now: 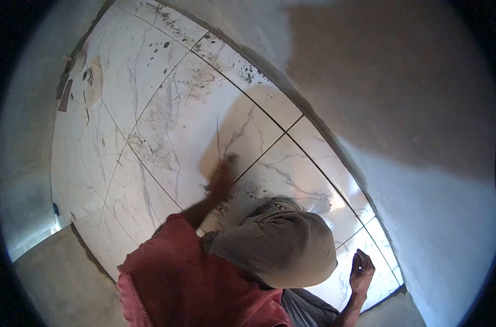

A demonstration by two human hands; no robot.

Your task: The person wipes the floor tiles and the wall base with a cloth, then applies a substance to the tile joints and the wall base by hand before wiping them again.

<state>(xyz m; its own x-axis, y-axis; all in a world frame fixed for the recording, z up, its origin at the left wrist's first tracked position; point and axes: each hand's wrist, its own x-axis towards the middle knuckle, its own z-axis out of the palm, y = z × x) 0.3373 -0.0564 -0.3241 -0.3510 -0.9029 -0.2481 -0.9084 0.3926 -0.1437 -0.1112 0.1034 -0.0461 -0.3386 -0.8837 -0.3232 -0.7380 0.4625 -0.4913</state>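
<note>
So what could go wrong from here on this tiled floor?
The left hand, blurred, is at dark grit on the glossy tiles; rubbed in, the grit might scratch them. The person crouches with a knee over those smooth tiles, so a slip seems possible.

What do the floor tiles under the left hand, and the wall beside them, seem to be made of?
Floor tiles: probably glazed ceramic or porcelain printed to look like white marble; the grey veins, glossy reflections and straight dark joints suggest this. Wall: probably cement plaster, matt grey, with no sheen and no joints.
</note>
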